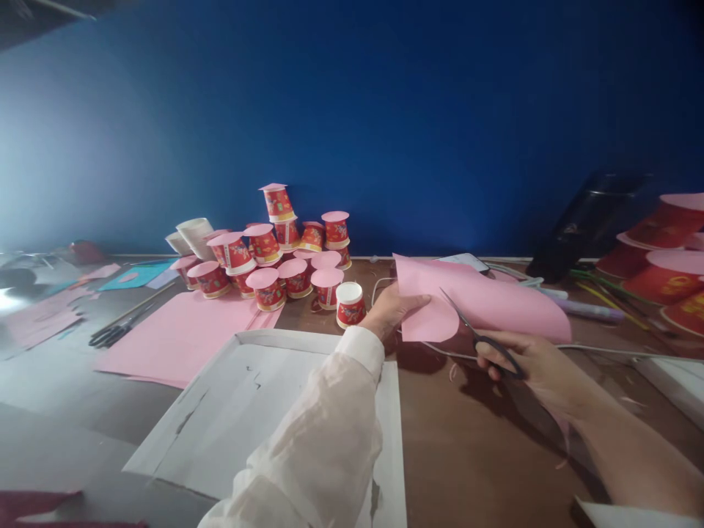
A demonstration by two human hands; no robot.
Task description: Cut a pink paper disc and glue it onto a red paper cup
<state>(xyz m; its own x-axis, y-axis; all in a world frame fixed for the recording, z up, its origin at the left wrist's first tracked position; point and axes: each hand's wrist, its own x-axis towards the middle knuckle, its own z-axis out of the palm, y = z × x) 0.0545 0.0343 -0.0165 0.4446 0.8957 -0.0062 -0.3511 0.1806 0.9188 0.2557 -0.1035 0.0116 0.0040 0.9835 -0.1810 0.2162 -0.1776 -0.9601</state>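
My left hand pinches the left part of a pink paper sheet, thumb on top, holding it above the brown table. The sheet curls over to the right, and its lower left part has a rounded cut edge. In my right hand are black-handled scissors, fingers through the loops. Their blades lie at the paper, right of my left thumb; how far they are apart I cannot tell. Just left of my left hand stands an upside-down red paper cup with a bare white base.
Several red cups topped with pink discs are stacked along the blue wall. Pink sheets and another pair of scissors lie left. A white cardboard tray is beneath my left arm. A dark bottle leans right, near more cups.
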